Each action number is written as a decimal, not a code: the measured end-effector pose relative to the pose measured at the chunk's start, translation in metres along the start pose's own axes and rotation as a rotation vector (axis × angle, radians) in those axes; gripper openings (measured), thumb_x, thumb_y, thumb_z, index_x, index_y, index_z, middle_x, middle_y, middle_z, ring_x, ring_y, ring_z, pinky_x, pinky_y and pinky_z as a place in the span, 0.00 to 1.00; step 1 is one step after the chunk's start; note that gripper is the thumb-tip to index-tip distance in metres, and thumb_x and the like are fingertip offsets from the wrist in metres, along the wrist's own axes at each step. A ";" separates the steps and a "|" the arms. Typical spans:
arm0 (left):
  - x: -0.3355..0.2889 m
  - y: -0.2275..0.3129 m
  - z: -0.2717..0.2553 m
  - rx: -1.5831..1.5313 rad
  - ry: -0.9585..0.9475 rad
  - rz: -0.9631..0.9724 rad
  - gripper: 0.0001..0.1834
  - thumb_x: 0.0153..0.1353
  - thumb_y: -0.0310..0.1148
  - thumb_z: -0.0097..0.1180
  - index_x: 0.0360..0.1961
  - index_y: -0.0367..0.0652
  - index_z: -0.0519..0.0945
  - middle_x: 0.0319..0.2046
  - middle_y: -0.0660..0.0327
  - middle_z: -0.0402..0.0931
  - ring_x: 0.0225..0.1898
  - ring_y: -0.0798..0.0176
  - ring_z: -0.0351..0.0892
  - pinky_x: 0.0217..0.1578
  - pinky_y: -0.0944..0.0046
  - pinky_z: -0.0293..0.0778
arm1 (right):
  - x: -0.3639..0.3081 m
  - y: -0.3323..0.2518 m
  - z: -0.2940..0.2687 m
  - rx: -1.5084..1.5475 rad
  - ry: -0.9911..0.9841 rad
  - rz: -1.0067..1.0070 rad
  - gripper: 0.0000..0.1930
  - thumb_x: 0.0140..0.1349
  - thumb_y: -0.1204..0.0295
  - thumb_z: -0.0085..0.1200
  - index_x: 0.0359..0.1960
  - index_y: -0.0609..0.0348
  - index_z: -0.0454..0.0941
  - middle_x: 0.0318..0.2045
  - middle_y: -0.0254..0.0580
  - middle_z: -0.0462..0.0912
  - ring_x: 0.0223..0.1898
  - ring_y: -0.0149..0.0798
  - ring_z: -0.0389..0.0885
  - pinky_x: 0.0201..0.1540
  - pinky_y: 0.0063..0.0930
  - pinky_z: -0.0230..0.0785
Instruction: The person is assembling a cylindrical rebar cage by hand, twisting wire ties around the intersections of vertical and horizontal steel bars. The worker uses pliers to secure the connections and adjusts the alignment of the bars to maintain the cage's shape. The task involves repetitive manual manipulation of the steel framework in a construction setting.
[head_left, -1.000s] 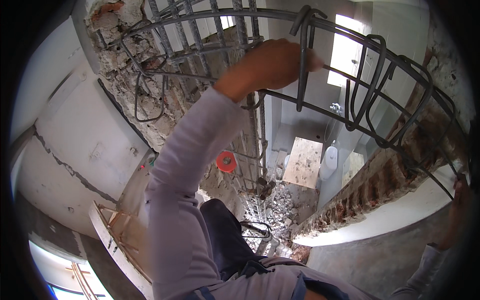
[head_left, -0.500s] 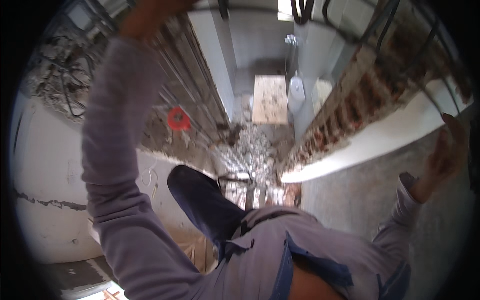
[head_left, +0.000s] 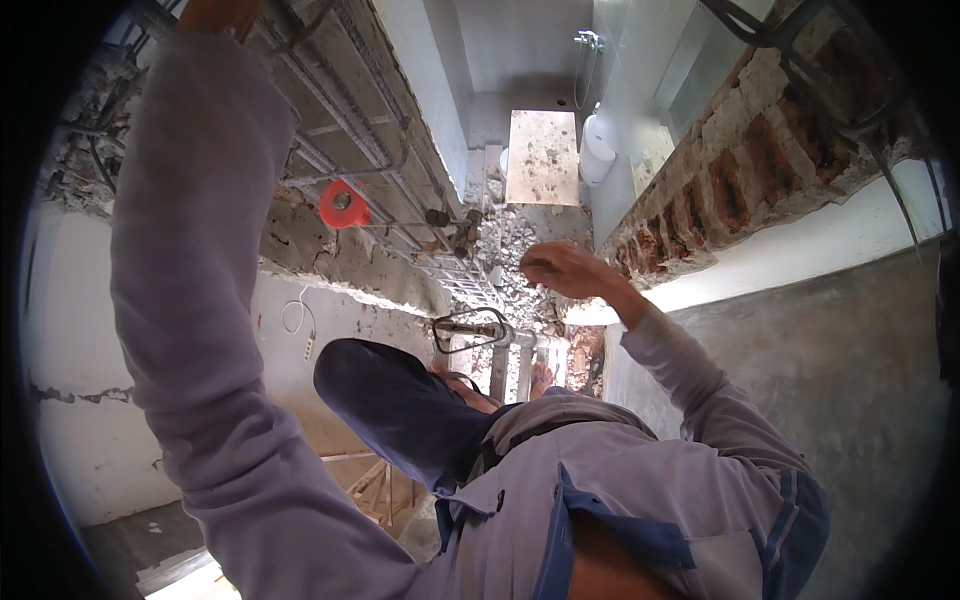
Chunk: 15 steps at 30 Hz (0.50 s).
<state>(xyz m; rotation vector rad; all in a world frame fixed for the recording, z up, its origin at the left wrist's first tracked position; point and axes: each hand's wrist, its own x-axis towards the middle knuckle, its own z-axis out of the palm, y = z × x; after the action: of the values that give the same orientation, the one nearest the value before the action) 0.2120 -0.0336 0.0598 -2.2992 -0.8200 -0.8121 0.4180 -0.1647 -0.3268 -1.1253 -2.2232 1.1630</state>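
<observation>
Rebar (head_left: 352,125) runs beside a red ring (head_left: 329,207), near rubble (head_left: 513,235).

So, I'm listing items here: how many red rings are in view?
1: the red ring is left of centre, by the rebar and to the right of the left sleeve. Others could be hidden behind that sleeve.

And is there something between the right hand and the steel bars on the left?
Partly: dark brown lumps appear between the right hand and the higher part of the steel bars. Toward their lower part, no obstacle is visible; only rubble shows behind. Depth cannot be judged.
</observation>
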 end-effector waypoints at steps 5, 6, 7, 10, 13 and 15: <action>-0.001 0.008 0.006 -0.179 -0.010 0.010 0.26 0.69 0.48 0.40 0.20 0.36 0.66 0.13 0.52 0.61 0.16 0.58 0.59 0.21 0.56 0.57 | 0.056 0.030 0.041 1.024 0.171 0.457 0.14 0.66 0.63 0.46 0.44 0.59 0.72 0.27 0.41 0.80 0.26 0.31 0.78 0.29 0.24 0.73; -0.011 0.005 -0.021 -0.123 -0.045 -0.019 0.26 0.69 0.47 0.40 0.20 0.37 0.66 0.13 0.53 0.61 0.16 0.60 0.57 0.20 0.56 0.56 | 0.078 0.024 0.059 1.139 0.134 0.485 0.14 0.64 0.65 0.48 0.47 0.58 0.71 0.28 0.42 0.80 0.28 0.34 0.79 0.31 0.25 0.73; -0.001 0.020 -0.002 -0.139 -0.061 -0.145 0.24 0.68 0.47 0.41 0.22 0.39 0.69 0.14 0.56 0.65 0.17 0.61 0.60 0.22 0.56 0.60 | 0.084 0.050 0.056 0.738 0.293 0.359 0.16 0.60 0.67 0.51 0.49 0.57 0.69 0.33 0.45 0.79 0.34 0.39 0.79 0.36 0.28 0.74; 0.004 0.002 0.002 -0.128 -0.046 -0.054 0.25 0.67 0.52 0.40 0.35 0.39 0.77 0.23 0.51 0.75 0.29 0.53 0.78 0.32 0.57 0.71 | 0.115 0.036 0.066 0.061 0.369 0.167 0.29 0.49 0.74 0.56 0.56 0.54 0.63 0.48 0.52 0.70 0.49 0.54 0.73 0.49 0.39 0.69; 0.002 0.015 -0.009 -0.239 -0.053 -0.104 0.25 0.67 0.53 0.39 0.31 0.42 0.77 0.14 0.54 0.67 0.21 0.52 0.73 0.25 0.55 0.67 | 0.132 0.016 0.056 0.054 0.316 0.196 0.29 0.49 0.73 0.55 0.56 0.57 0.64 0.52 0.51 0.67 0.54 0.53 0.69 0.55 0.40 0.65; 0.004 0.019 -0.012 -0.275 -0.087 -0.135 0.23 0.67 0.50 0.41 0.32 0.40 0.76 0.16 0.55 0.69 0.21 0.53 0.72 0.25 0.56 0.67 | 0.140 0.015 0.059 0.069 0.313 0.224 0.27 0.49 0.73 0.53 0.54 0.57 0.66 0.50 0.51 0.69 0.54 0.53 0.69 0.55 0.39 0.65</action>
<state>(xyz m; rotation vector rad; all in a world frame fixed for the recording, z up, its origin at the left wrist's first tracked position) 0.2234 -0.0523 0.0654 -2.5560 -0.9624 -0.9401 0.3027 -0.0781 -0.3766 -1.4467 -1.8451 1.0534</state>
